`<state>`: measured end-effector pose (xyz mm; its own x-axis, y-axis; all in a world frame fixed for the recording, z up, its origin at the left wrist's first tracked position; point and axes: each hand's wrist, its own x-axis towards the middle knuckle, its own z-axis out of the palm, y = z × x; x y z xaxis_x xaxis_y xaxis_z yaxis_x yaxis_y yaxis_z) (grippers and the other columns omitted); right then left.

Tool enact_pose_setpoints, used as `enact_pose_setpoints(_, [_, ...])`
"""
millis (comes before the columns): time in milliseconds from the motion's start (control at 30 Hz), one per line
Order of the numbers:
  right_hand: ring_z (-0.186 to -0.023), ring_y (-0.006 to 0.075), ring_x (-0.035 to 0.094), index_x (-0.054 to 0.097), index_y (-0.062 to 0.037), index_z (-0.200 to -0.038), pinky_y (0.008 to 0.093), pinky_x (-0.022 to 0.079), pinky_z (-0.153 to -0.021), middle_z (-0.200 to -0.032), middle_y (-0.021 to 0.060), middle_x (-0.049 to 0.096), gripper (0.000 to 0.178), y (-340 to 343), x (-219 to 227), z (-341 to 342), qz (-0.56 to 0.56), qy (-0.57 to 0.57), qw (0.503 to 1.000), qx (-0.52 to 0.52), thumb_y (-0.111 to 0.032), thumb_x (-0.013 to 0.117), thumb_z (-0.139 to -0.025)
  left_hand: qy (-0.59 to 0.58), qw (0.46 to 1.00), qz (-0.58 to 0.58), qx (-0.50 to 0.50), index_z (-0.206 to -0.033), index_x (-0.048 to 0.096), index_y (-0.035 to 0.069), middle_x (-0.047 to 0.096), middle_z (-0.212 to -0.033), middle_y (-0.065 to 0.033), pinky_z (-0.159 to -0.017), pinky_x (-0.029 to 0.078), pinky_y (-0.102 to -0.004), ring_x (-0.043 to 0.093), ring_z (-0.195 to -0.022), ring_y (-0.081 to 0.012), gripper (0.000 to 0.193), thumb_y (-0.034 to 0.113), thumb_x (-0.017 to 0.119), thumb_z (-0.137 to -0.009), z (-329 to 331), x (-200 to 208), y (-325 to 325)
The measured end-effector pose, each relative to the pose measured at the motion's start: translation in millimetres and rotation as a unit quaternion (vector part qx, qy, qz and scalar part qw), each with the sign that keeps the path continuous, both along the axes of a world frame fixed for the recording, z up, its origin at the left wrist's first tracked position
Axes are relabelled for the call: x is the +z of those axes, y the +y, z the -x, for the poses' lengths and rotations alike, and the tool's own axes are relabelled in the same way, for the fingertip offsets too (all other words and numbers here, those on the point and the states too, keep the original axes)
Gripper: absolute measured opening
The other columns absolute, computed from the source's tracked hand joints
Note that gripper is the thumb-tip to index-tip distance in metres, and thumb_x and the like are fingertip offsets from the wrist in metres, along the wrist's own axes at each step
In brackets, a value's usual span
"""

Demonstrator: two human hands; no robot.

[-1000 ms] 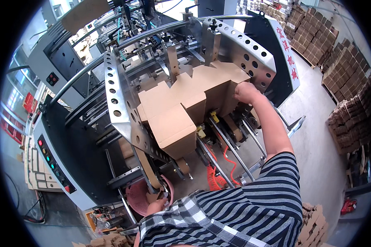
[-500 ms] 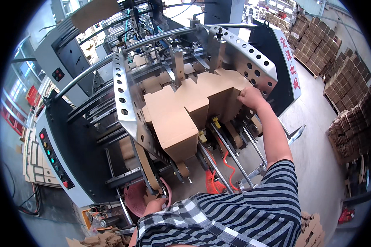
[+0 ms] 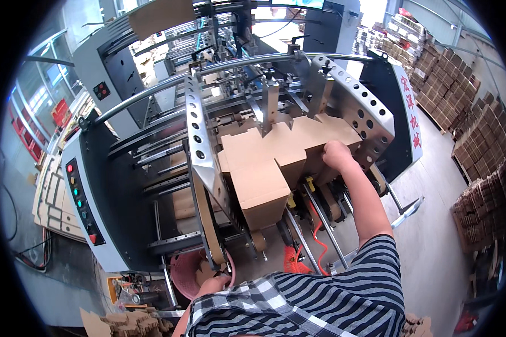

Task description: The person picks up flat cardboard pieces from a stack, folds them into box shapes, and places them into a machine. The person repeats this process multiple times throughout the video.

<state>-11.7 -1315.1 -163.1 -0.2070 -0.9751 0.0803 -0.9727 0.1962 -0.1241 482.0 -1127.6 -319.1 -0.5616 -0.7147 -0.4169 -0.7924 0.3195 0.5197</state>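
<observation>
A thick stack of flat brown cardboard blanks (image 3: 270, 149) with notched edges lies in the outfeed of a machine, between two perforated metal side plates. My right hand (image 3: 337, 155) is closed, its fingers curled against the near edge of the stack's right part; what they grip, if anything, is hidden. Low down near my body, my left hand (image 3: 212, 284) is by the rim of a pink basket (image 3: 181, 275) containing cardboard scraps. Its fingers are mostly hidden.
The perforated side plates (image 3: 199, 135) flank the stack. Metal rods (image 3: 321, 224), belts and an orange coiled hose (image 3: 295, 261) sit below it. A lit button panel (image 3: 80, 199) is on the machine's left side. Bundled cardboard (image 3: 447, 84) stands on pallets at right.
My view has shifted, so the machine appears farther right and lower. My right hand has moved left along the stack, away from the right side plate. My left hand stays by the basket.
</observation>
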Motion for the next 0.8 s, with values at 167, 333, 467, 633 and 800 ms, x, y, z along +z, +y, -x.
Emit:
enact_pose_setpoints(167, [-0.086, 0.0344, 0.064, 0.07, -0.0029, -0.08, 0.0416, 0.051, -0.079, -0.088, 0.019, 0.066, 0.016, -2, 1, -12, -0.017, -0.03, 0.999, 0.004, -0.013, 0.061, -0.072, 0.007, 1.0, -0.01, 0.01, -0.107, 0.061, 0.009, 0.064, -0.095, -0.0188, -0.079, 0.048, -0.0439, 0.061, -0.091, -0.0362, 0.032, 0.027, 0.056, -0.082, -9, -16, 11])
enact_pose_setpoints(333, [-0.084, 0.034, 0.064, 0.07, -0.0046, -0.079, 0.0411, 0.052, -0.078, -0.085, 0.0185, 0.066, 0.016, 2, 6, -16, -0.013, -0.023, 0.999, 0.037, -0.017, 0.063, -0.072, 0.039, 0.998, 0.042, -0.009, -0.103, 0.062, 0.008, 0.065, -0.085, -0.0188, -0.071, 0.049, -0.0454, 0.063, -0.081, -0.0368, 0.027, 0.025, 0.054, -0.084, -7, -42, 6])
enact_pose_setpoints(467, [-0.083, 0.0327, 0.064, 0.071, -0.0067, -0.078, 0.0414, 0.051, -0.077, -0.084, 0.0169, 0.067, 0.016, -2, 9, -10, -0.01, 0.012, 0.998, 0.069, -0.019, 0.062, -0.073, 0.032, 0.998, 0.059, -0.02, -0.102, 0.063, 0.008, 0.065, -0.084, -0.0192, -0.069, 0.049, -0.0465, 0.064, -0.079, -0.0362, 0.026, 0.024, 0.054, -0.084, -2, -27, 5])
enact_pose_setpoints(633, [-0.078, 0.0313, 0.064, 0.07, -0.0061, -0.077, 0.0395, 0.051, -0.073, -0.08, 0.0153, 0.067, 0.015, 6, 12, -7, -0.013, -0.026, 0.996, 0.085, -0.019, 0.065, -0.072, 0.048, 0.998, 0.05, -0.01, -0.105, 0.063, 0.008, 0.064, -0.097, -0.0191, -0.075, 0.048, -0.0453, 0.062, -0.09, -0.0366, 0.03, 0.023, 0.058, -0.079, 4, -12, 2])
enact_pose_setpoints(800, [-0.081, 0.0301, 0.064, 0.071, -0.0078, -0.084, 0.0375, 0.051, -0.075, -0.082, 0.0139, 0.067, 0.017, 40, 22, -32, -0.037, -0.165, 0.98, 0.102, -0.021, 0.067, -0.074, 0.029, 0.999, -0.014, 0.008, -0.112, 0.06, 0.009, 0.063, -0.106, -0.0168, -0.084, 0.047, -0.0393, 0.06, -0.1, -0.033, 0.037, 0.027, 0.058, -0.08, -5, -2, 8])
